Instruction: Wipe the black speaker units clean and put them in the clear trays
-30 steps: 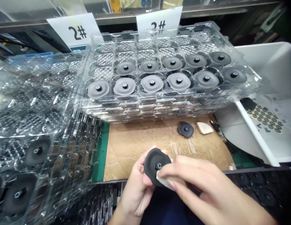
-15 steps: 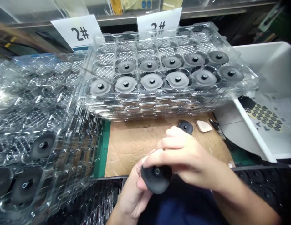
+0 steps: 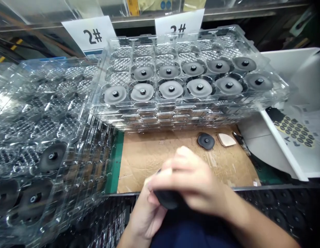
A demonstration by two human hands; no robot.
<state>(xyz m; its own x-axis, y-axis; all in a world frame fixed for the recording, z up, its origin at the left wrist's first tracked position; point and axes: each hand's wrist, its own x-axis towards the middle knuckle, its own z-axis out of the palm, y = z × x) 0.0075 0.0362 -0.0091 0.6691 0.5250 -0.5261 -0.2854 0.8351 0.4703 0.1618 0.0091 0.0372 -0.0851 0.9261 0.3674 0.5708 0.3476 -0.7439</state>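
Observation:
Low in the middle, my left hand (image 3: pixel 147 213) grips a black rounded disc-like part (image 3: pixel 168 199) by its left edge. Over its top lies my right hand (image 3: pixel 191 179), blurred, with its fingers bent against the upper edge; whether it pinches anything small is hidden. A similar black part with a central stub (image 3: pixel 206 141) lies on the cardboard sheet (image 3: pixel 141 155) beyond my hands. Beside it is a cream wedge-shaped block (image 3: pixel 226 140). More such parts sit stub up in the front two rows of the clear plastic tray (image 3: pixel 175 103) at the back.
Another stack of clear trays (image 3: pixel 80 137) stands on the left, holding a few black parts. At the right is a white bin (image 3: pixel 286 144) with a sheet of oval stickers (image 3: pixel 295 127). A dark metal tool (image 3: pixel 241 142) lies by it. Paper signs (image 3: pixel 91 34) hang behind.
The held part has tilted so that its stub face is now hidden. My right hand has moved slightly left and down over it. The view has shifted a little.

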